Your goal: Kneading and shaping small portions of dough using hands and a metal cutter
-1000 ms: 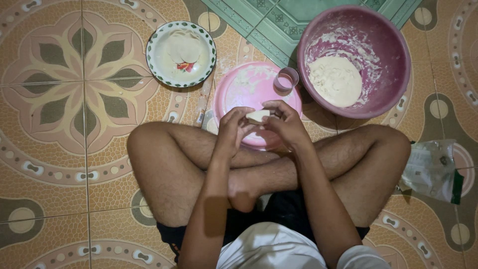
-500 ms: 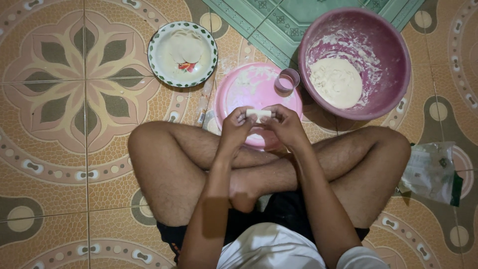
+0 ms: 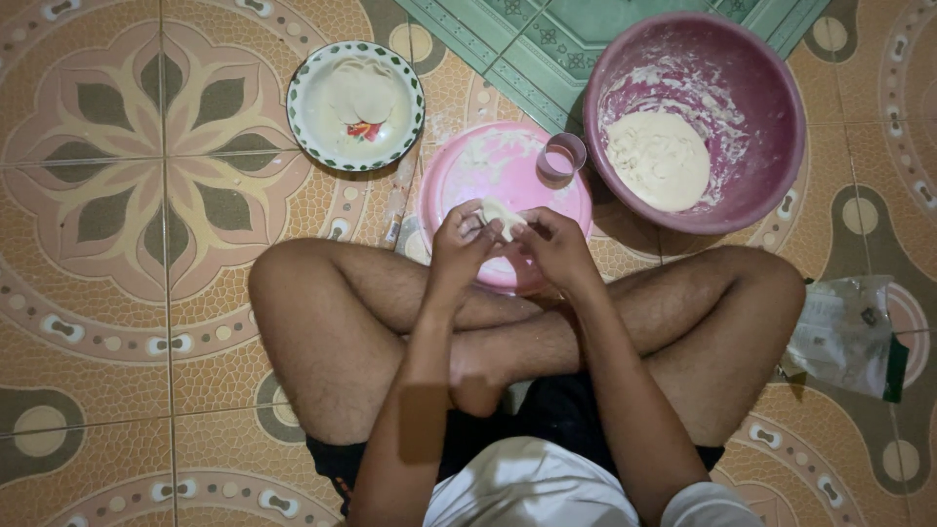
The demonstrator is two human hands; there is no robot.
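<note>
- Head view: I see my left hand (image 3: 459,244) and right hand (image 3: 554,244) meeting over my crossed legs, both pinching one small pale piece of dough (image 3: 502,217) between the fingertips.
- The dough sits between the two hands, held up just above the near edge of the pink plate (image 3: 459,176), which lies on the tiled floor (image 3: 117,293) and carries floury smears.
- A small pink cup (image 3: 562,156) stands on the plate's far right side, touching or nearly touching the big pink bowl (image 3: 761,88).
- The bowl holds a lump of pale dough mass (image 3: 660,161), its inner wall streaked white.
- To the left, well apart from my hands, a white plate with a green rim (image 3: 303,122) holds what looks like flat dough rounds; the light is too dim to count them.
- A clear plastic bag (image 3: 844,337) lies beside my right knee.
</note>
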